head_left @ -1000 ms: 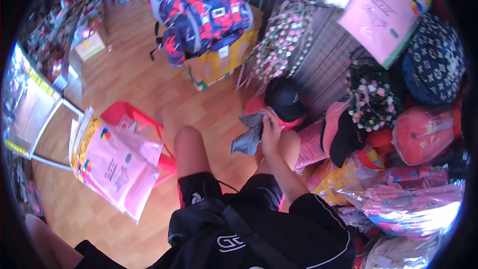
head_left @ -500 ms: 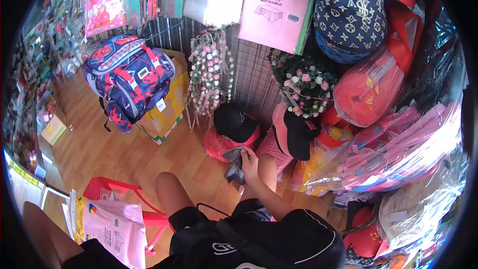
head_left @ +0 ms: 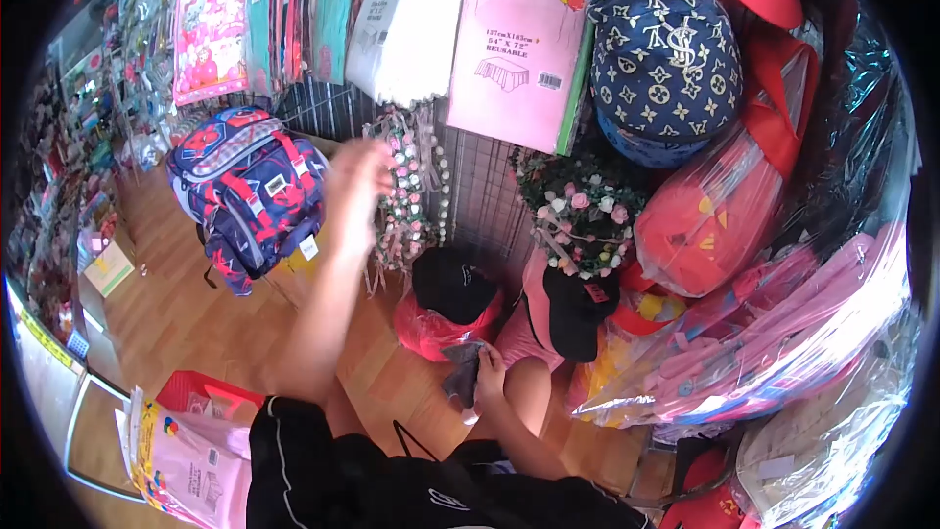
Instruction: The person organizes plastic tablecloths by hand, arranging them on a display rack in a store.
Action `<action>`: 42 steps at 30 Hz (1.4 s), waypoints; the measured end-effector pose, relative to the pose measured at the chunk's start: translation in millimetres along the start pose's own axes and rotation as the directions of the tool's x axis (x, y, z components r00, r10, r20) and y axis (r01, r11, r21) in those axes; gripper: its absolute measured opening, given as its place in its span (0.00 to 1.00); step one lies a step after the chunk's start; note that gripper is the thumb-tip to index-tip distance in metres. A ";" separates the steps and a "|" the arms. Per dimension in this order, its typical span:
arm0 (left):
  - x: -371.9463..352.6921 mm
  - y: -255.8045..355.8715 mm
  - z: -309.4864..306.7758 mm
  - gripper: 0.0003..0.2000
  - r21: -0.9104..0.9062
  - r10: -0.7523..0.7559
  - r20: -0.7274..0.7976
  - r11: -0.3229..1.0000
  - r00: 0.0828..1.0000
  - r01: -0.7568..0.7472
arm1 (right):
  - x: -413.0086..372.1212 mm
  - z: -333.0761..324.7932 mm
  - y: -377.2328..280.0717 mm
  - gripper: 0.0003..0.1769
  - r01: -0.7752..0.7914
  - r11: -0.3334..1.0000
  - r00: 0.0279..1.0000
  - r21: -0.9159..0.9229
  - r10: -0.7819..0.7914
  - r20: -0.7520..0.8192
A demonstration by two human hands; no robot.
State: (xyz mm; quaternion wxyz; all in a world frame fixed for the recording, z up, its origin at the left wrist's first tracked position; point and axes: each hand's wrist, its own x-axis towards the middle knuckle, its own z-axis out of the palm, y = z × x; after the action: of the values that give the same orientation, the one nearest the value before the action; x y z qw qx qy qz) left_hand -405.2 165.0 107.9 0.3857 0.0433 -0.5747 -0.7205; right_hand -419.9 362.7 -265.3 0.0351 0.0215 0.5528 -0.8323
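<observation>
My right hand point(head_left: 491, 378), low by my knee, is closed on a dark grey cloth point(head_left: 462, 372) that hangs from the fingers. Just beyond it a black cap point(head_left: 453, 286) rests on a pink-red plastic-wrapped bundle point(head_left: 423, 333). My left hand point(head_left: 362, 176) is raised and smeared by motion, so its fingers cannot be read. Nearest to it, apparently behind it, are the hanging flower garlands point(head_left: 416, 186). To its left stands a blue and red patterned backpack point(head_left: 250, 191).
Packaged pink table covers point(head_left: 509, 49) hang on the wire rack above. A dark blue patterned cap point(head_left: 666, 59), flower wreaths point(head_left: 587, 211) and a black and pink cap point(head_left: 578, 309) are at the right. At lower left, a red stool point(head_left: 201, 392) holds more packages.
My left arm has come into view and swung up toward the garlands. My right hand keeps the grey cloth near my knee. The view has tilted up slightly.
</observation>
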 end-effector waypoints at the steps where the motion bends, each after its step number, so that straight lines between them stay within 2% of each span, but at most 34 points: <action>1: 12.7 -40.1 9.7 0.10 0.055 -0.061 -0.006 0.997 0.998 0.061 | -1.0 -1.3 1.5 0.11 -0.030 0.999 0.999 0.011 0.030 -0.024; 2: 17.3 -57.4 27.3 0.09 0.098 -0.061 -0.028 0.993 0.998 0.064 | -2.6 -1.1 -2.0 0.11 -0.024 1.000 1.000 0.011 0.024 -0.018; 3: 36.0 -86.9 36.6 0.07 0.134 0.233 0.071 0.961 0.970 -0.241 | -5.5 1.8 -8.6 0.11 -0.003 0.999 1.000 -0.046 0.002 -0.009; 4: 39.4 -75.7 58.0 0.07 0.116 0.282 0.089 0.950 0.955 -0.291 | -6.3 4.2 -10.2 0.11 0.017 0.995 1.000 -0.102 -0.016 0.002; 5: 46.6 -62.3 79.2 0.08 0.273 0.545 0.122 0.785 0.830 -0.556 | -3.5 4.3 -3.1 0.11 -0.007 0.996 1.000 -0.091 0.007 -0.006; 6: 64.3 -53.7 92.6 0.10 0.472 0.687 0.190 0.562 0.701 -0.679 | -1.9 6.1 1.7 0.11 -0.009 0.996 1.000 -0.091 0.009 0.001; 7: 85.2 -48.9 107.4 0.13 0.534 0.744 0.231 0.442 0.627 -0.721 | -1.7 7.4 6.0 0.11 -0.010 0.997 1.000 -0.079 0.010 0.003; 9: 120.2 -33.7 136.5 0.18 0.589 0.792 0.220 0.358 0.570 -0.725 | 1.2 9.5 10.4 0.11 -0.011 0.998 1.000 -0.064 0.012 0.016; 11: 157.7 -26.9 156.1 0.24 0.649 0.700 0.166 0.453 0.695 -0.611 | 3.0 9.7 13.2 0.11 -0.005 0.999 0.998 -0.052 0.009 0.067; 12: 168.2 -23.2 166.4 0.24 0.653 0.701 0.162 0.451 0.694 -0.608 | 5.3 8.8 18.2 0.11 -0.007 0.999 0.997 -0.053 0.011 0.073; 14: 178.7 -16.7 181.5 0.30 0.597 0.685 -0.067 0.610 0.725 -0.521 | 7.5 10.4 24.2 0.11 -0.034 0.997 0.999 -0.071 0.035 0.008; 15: 179.8 -13.4 182.1 0.30 0.599 0.686 -0.068 0.609 0.725 -0.520 | 6.1 12.9 22.0 0.11 -0.035 0.997 0.999 -0.072 0.036 0.011; 17: 178.8 -3.7 183.5 0.29 0.753 0.672 -0.049 0.511 0.739 -0.414 | 1.1 15.9 14.9 0.11 -0.061 0.990 0.997 -0.126 0.067 0.046; 18: 172.9 10.4 180.3 0.29 0.753 0.672 -0.051 0.512 0.739 -0.413 | 0.2 14.7 15.1 0.11 -0.061 0.990 0.997 -0.127 0.067 0.047; 19: 168.6 27.5 173.5 0.26 0.635 0.521 0.001 0.659 0.854 -0.403 | -0.3 14.2 16.2 0.12 -0.032 0.984 0.996 -0.174 0.046 0.073; 20: 166.2 38.6 168.1 0.24 0.507 0.361 0.085 0.787 0.929 -0.352 | -0.3 14.1 17.4 0.13 -0.002 0.976 0.995 -0.218 0.024 0.100; 21: 184.4 37.3 168.4 0.20 0.362 0.419 0.050 0.838 0.906 -0.408 | 0.2 12.7 19.7 0.13 0.001 0.976 0.994 -0.216 0.022 0.105; 22: 203.2 37.9 168.8 0.19 0.136 0.265 0.135 0.950 0.955 -0.283 | 1.0 9.7 22.9 0.14 0.018 0.972 0.995 -0.232 0.006 0.103; 24: 211.7 58.7 167.2 0.16 -0.152 0.145 0.288 0.983 0.946 -0.104 | 1.2 9.5 22.4 0.14 0.035 0.969 0.994 -0.245 -0.009 0.109; 25: 215.1 68.3 164.6 0.16 -0.150 0.149 0.286 0.983 0.946 -0.110 | 0.4 9.0 19.1 0.13 0.006 0.979 0.993 -0.203 0.018 0.115; 27: 220.3 85.7 160.2 0.15 0.104 0.400 0.289 0.890 0.870 -0.444 | 1.8 6.1 17.2 0.12 -0.022 0.987 0.991 -0.160 0.042 0.124; 28: 223.1 95.3 161.1 0.15 0.105 0.405 0.289 0.887 0.868 -0.449 | 4.3 4.9 19.8 0.13 0.001 0.977 0.995 -0.214 0.021 0.100; 29: 221.7 105.7 161.9 0.12 0.150 0.703 0.211 0.663 0.679 -0.733 | 3.3 4.3 22.3 0.14 0.016 0.963 0.997 -0.267 0.004 0.075; 30: 217.5 115.7 162.2 0.08 0.219 0.907 0.154 0.355 0.391 -0.909 | -0.2 5.2 20.2 0.14 0.010 0.964 0.997 -0.264 0.010 0.075; 32: 210.1 142.1 160.6 0.08 0.191 0.908 0.123 0.374 0.400 -0.907 | -1.6 7.3 12.6 0.14 0.010 0.966 0.993 -0.260 0.021 0.113; 34: 203.9 171.6 149.4 0.06 0.218 0.944 0.119 0.278 0.308 -0.936 | -4.2 8.3 10.4 0.14 -0.013 0.972 0.993 -0.235 0.041 0.114; 36: 179.3 199.0 131.0 0.05 0.032 0.926 0.106 0.361 0.362 -0.932 | -6.7 10.3 3.4 0.14 -0.036 0.977 0.991 -0.212 0.063 0.119; 37: 164.5 210.5 118.4 0.05 0.083 0.904 0.088 0.413 0.419 -0.907 | -8.7 13.3 -4.7 0.13 -0.121 0.989 0.985 -0.089 0.131 0.109; 38: 152.2 217.9 105.3 0.05 0.097 0.903 0.090 0.412 0.420 -0.906 | -10.8 12.9 -9.7 0.13 -0.207 0.978 0.973 0.032 0.203 0.108; 40: 126.6 226.5 76.9 0.06 -0.210 0.855 0.114 0.518 0.505 -0.829 | -7.3 6.4 -2.7 0.12 -0.244 0.969 0.964 0.048 0.237 0.121; 41: 105.7 227.5 61.7 0.06 -0.187 0.858 0.111 0.513 0.501 -0.837 | 0.1 5.8 3.3 0.12 -0.266 0.961 0.958 0.071 0.255 0.129; 42: 80.4 225.5 44.7 0.07 -0.166 0.817 0.104 0.576 0.567 -0.800 | 7.0 4.6 12.3 0.12 -0.283 0.958 0.951 0.057 0.272 0.151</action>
State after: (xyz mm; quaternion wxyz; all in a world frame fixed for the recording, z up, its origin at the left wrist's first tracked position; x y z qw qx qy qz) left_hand -369.9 142.4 347.8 0.6239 -0.3051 -0.5244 -0.4925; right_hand -425.9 353.5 -275.3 0.1899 0.0413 0.5077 -0.8394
